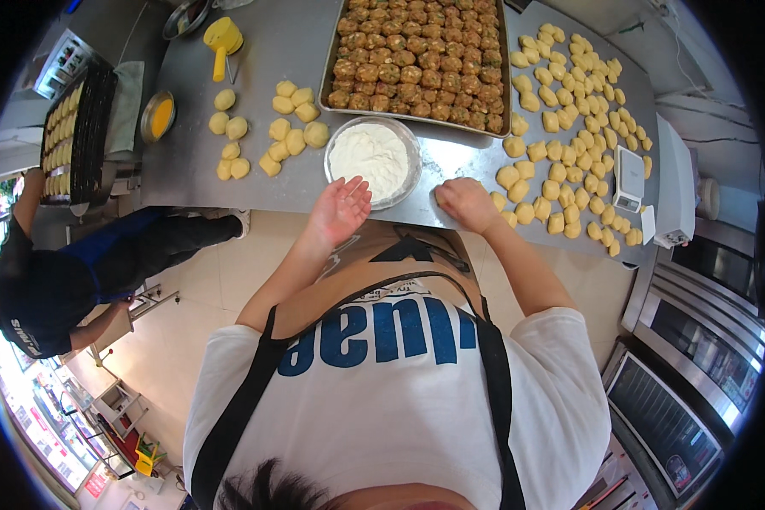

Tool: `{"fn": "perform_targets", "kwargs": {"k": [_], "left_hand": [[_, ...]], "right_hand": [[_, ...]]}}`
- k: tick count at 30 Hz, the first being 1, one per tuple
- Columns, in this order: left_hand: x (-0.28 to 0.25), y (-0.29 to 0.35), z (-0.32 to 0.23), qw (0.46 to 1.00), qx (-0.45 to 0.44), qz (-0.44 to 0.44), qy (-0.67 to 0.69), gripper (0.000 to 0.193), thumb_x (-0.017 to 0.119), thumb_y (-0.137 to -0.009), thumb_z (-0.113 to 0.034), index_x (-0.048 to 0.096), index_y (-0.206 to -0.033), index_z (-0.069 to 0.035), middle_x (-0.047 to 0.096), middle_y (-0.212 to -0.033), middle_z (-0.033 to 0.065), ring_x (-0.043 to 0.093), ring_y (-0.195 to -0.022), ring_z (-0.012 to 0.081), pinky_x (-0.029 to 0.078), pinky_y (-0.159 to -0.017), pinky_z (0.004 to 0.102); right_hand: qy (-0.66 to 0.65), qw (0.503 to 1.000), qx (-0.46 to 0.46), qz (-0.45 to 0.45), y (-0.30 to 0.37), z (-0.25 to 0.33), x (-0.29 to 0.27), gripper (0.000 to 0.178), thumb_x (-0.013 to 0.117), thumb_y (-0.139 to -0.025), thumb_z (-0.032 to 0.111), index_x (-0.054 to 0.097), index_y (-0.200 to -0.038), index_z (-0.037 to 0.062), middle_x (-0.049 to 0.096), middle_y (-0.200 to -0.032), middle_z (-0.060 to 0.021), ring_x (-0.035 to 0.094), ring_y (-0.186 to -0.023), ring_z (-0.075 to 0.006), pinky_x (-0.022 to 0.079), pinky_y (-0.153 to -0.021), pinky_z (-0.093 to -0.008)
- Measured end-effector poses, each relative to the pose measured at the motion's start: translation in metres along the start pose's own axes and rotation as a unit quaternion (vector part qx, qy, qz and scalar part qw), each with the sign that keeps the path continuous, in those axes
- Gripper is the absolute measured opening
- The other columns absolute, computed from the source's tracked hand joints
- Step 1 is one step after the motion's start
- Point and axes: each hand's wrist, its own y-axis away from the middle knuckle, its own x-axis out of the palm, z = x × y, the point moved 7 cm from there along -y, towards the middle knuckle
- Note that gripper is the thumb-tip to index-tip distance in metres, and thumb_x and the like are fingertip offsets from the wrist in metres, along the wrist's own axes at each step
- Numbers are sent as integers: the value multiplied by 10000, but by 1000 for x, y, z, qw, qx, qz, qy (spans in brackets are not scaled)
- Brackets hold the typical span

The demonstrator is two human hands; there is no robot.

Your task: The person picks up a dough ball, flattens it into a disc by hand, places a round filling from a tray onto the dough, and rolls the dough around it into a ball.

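My left hand (342,208) is palm up with its fingers loosely spread and nothing in it. It is at the near rim of a metal bowl (416,161) of white flour (370,157). My right hand (467,204) is curled closed at the table's near edge, to the right of the bowl; whatever lies under its fingers is hidden. Just right of that hand begins a wide spread of pale yellow dough pieces (557,172). More dough pieces (294,140) sit in small clusters left of the bowl. Beyond the bowl stands a metal tray (325,85) packed with rows of brown filling balls (408,74).
A white scale (629,177) stands at the table's right end. On the left are a yellow measuring cup (223,38), a bowl of orange liquid (158,117) and a rack of filled trays (75,127). A co-worker in dark clothes (47,289) is at that rack.
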Motion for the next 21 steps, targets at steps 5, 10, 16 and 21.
{"fn": "perform_targets", "kwargs": {"k": [5,10,16,21], "left_hand": [[5,0,4,1000,-3,2,5,340,466,-989,-270,556,-1222,-39,638,-1116,76,601,-998,248,486,-894,373],[-1,-2,-6,998,55,-35,18,280,498,-973,-241,576,-1170,-58,635,-1073,53,604,-965,220,489,-870,349],[-12,6,-26,981,152,-122,-7,232,521,-950,-245,613,-1105,-99,636,-1063,12,601,-923,189,479,-830,302],[51,13,-28,988,138,68,-22,491,495,-969,-475,537,-1258,-81,581,-1228,60,547,-1131,215,433,-984,388]], "right_hand": [[-174,890,381,-182,-13,-47,-8,271,697,-837,215,635,-1031,37,663,-1011,-141,650,-921,-324,522,-802,-391],[-202,957,135,-158,-92,52,-4,288,725,-788,182,617,-1018,48,648,-944,-143,638,-906,-317,516,-799,-397],[-72,986,42,-142,-122,80,8,165,723,-743,184,690,-857,69,668,-842,-119,629,-875,-298,488,-806,-426],[-214,959,17,-185,-124,127,-15,181,764,-719,205,690,-836,89,677,-878,-72,619,-861,-297,471,-823,-396]]}}
